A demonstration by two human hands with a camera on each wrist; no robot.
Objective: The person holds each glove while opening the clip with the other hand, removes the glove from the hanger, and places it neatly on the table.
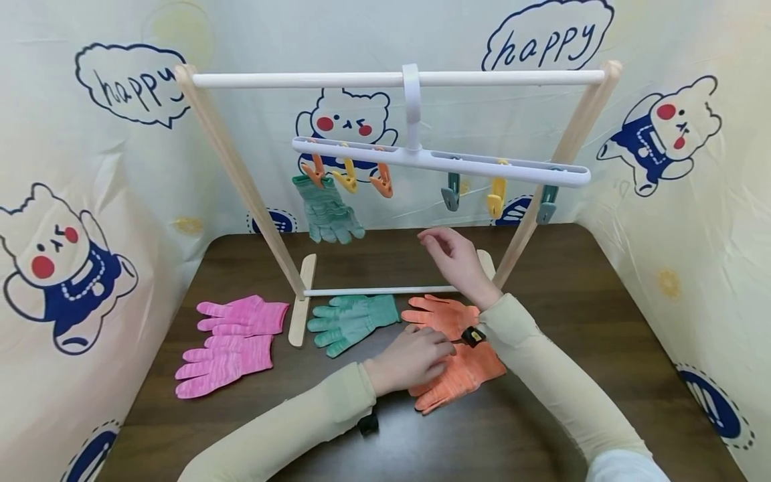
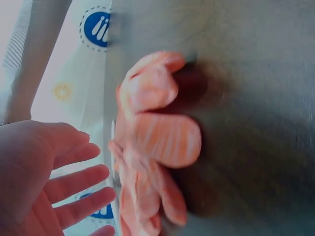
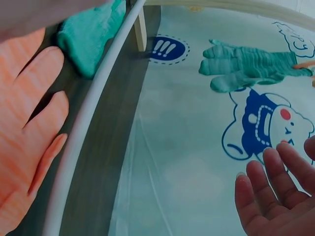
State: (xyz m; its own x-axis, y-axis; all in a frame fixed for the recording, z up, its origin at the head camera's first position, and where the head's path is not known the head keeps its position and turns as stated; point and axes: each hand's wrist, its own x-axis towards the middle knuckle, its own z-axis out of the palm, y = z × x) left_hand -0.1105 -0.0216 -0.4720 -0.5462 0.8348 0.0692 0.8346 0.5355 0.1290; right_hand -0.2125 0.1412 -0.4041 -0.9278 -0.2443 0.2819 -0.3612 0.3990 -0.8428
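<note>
My left hand (image 1: 415,358) is low over the pair of orange gloves (image 1: 460,381) on the table. In the left wrist view its fingers are extended beside the gloves, with nothing in them. My right hand (image 1: 456,258) is raised below the white hanger (image 1: 367,152), its fingers loosely bent and holding nothing. From the hanger's left end a green glove (image 1: 328,213) dangles by an orange clip (image 1: 313,171). Other clips hang along the bar, including a yellow clip (image 1: 496,194) and a dark green clip (image 1: 452,193) on the right half, with no glove in them.
The hanger hooks over a white rod on a wooden stand (image 1: 241,181), whose lower crossbar (image 1: 373,292) runs just above the table (image 1: 572,288). A single green glove (image 1: 355,321) lies near the orange ones, and two pink gloves (image 1: 235,341) lie at the left. Printed cloth surrounds the table.
</note>
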